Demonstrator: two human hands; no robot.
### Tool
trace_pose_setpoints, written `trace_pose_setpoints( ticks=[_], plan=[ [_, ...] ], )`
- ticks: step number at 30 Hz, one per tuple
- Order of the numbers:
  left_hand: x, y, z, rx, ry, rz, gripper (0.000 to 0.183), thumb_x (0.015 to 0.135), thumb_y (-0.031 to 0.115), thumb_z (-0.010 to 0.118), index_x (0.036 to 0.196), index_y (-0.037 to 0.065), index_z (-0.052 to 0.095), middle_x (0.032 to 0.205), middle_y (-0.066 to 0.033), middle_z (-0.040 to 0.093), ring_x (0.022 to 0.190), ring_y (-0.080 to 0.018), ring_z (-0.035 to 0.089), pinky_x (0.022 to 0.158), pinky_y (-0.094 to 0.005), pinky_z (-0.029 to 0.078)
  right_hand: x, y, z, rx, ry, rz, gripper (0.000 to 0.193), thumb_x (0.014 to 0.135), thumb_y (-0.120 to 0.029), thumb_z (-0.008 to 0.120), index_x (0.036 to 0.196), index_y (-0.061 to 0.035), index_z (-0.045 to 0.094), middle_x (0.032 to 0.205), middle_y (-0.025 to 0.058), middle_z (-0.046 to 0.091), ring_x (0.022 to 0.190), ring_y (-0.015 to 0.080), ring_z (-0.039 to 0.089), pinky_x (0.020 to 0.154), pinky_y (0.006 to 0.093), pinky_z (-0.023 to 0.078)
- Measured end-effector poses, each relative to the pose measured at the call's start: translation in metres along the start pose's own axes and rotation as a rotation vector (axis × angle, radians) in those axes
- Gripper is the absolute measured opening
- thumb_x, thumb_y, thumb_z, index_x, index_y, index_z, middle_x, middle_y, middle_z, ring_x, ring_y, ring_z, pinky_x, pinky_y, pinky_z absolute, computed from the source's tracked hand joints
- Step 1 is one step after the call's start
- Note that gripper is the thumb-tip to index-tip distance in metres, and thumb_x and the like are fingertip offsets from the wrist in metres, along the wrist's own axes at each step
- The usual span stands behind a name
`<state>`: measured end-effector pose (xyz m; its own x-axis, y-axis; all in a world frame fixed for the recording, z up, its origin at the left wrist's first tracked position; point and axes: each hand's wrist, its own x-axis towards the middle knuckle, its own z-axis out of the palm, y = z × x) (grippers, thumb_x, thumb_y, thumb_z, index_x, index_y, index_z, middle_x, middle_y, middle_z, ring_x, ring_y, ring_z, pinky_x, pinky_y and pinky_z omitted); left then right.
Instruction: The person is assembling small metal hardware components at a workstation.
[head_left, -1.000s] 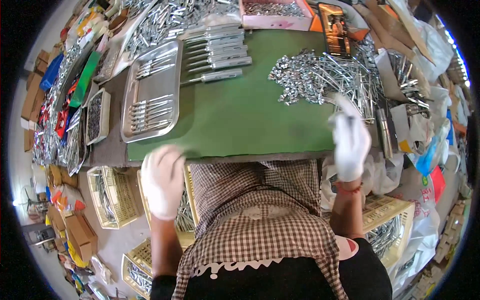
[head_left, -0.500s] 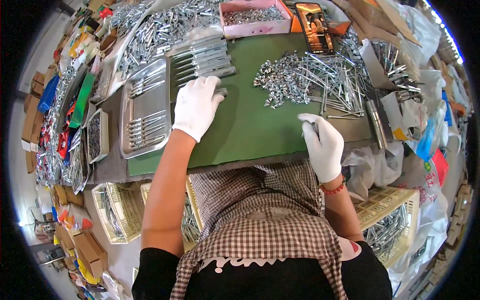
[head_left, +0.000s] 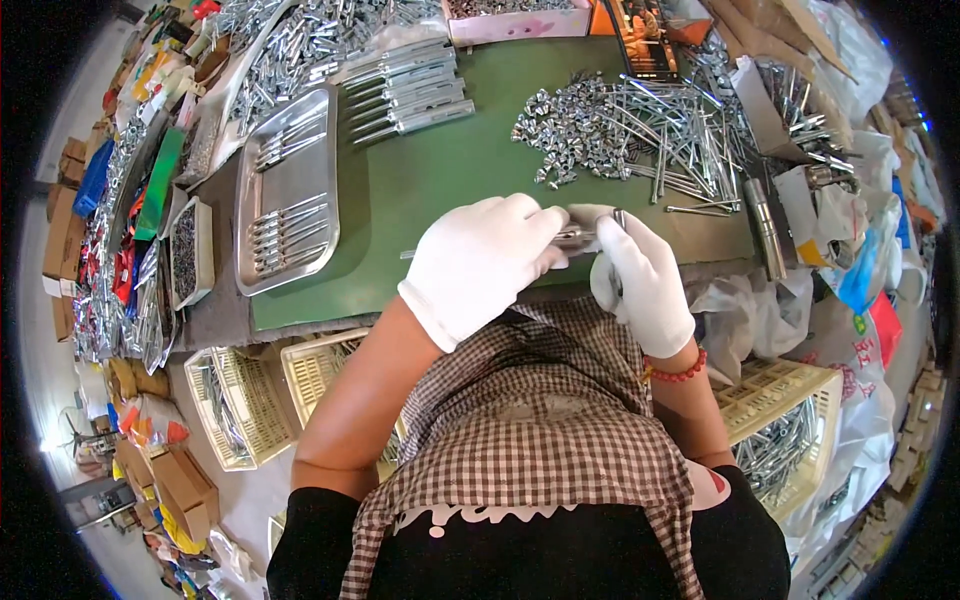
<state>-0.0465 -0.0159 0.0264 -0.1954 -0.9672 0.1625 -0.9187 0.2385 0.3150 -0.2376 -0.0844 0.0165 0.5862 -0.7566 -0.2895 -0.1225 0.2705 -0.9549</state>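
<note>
My left hand [head_left: 487, 262], in a white glove, is closed around a metal rod with a thick sleeve [head_left: 572, 237]. The rod's thin end sticks out left of the glove, and the sleeve end points toward my other hand. My right hand [head_left: 645, 275], gloved too, is closed at the sleeve's end, with a small metal part [head_left: 621, 218] pinched at its fingertips; its exact kind is partly hidden. Beyond the left hand lies a row of similar sleeved rods [head_left: 420, 95]. Past the right hand are a heap of small metal nuts [head_left: 570, 130] and a pile of long bolts [head_left: 690, 140].
A steel tray [head_left: 330, 215] with thin rods stands at the left on the green mat [head_left: 400, 200]. At the back are a pink box [head_left: 520, 27], a phone [head_left: 645, 45] and heaped metal parts. A metal cylinder [head_left: 765, 228] lies right. Plastic crates [head_left: 240, 420] stand below the table.
My left hand has come from the row of sleeved rods toward me and right, bringing one rod to my right hand. The right hand has stayed nearly in place. The view has tilted slightly.
</note>
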Motion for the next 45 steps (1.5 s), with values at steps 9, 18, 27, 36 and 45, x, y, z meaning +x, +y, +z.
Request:
trace_pose_setpoints(
  ticks=[9,18,27,36,45],
  plan=[
    [-0.019,-0.005,0.002,-0.136,0.133,-0.034,0.032,0.085,0.017,0.069,0.117,0.013,0.067,0.083,-0.0092,0.060,0.078,-0.0291,0.063,0.068,-0.0383,0.051,0.004,0.005,0.005,-0.167,0.103,0.063,0.023,0.099,-0.022,0.060,0.097,-0.0006,0.069,0.070,-0.0013,0.064,0.054,0.0024,0.046,0.051,0.0218,0.038],
    [-0.019,-0.006,0.009,-0.223,0.184,-0.067,0.025,0.084,0.015,0.069,0.109,0.017,0.069,0.078,-0.0076,0.060,0.072,-0.0285,0.063,0.064,-0.0377,0.050,0.007,0.009,0.006,-0.154,0.132,0.024,0.025,0.096,-0.020,0.063,0.081,-0.0012,0.063,0.065,-0.0010,0.059,0.056,0.0033,0.045,0.052,0.0233,0.038],
    [-0.014,-0.021,0.012,-0.186,0.135,-0.021,0.024,0.085,0.014,0.068,0.110,0.017,0.068,0.081,-0.0075,0.062,0.078,-0.0309,0.063,0.070,-0.0414,0.051,0.009,0.008,0.003,-0.162,0.130,0.025,0.021,0.096,-0.019,0.063,0.090,0.0002,0.067,0.069,0.0004,0.063,0.056,0.0032,0.046,0.052,0.0228,0.037],
    [0.012,-0.037,0.016,0.173,0.417,-0.159,0.026,0.081,0.014,0.071,0.107,0.012,0.071,0.095,-0.0083,0.065,0.095,-0.0302,0.062,0.083,-0.0427,0.048,-0.002,0.003,-0.033,0.059,0.432,-0.005,0.024,0.098,-0.021,0.060,0.082,-0.0039,0.059,0.063,-0.0019,0.055,0.044,0.0024,0.037,0.040,0.0212,0.026],
    [0.038,0.043,0.053,-1.202,0.326,-0.366,0.017,0.096,0.011,0.064,0.106,-0.002,0.068,0.099,-0.0064,0.067,0.088,-0.0134,0.063,0.081,-0.0287,0.051,-0.010,-0.002,-0.024,0.250,0.257,0.044,0.021,0.101,-0.022,0.059,0.097,-0.0022,0.063,0.061,-0.0009,0.051,0.050,0.0058,0.046,0.045,0.0232,0.035]
  ],
)
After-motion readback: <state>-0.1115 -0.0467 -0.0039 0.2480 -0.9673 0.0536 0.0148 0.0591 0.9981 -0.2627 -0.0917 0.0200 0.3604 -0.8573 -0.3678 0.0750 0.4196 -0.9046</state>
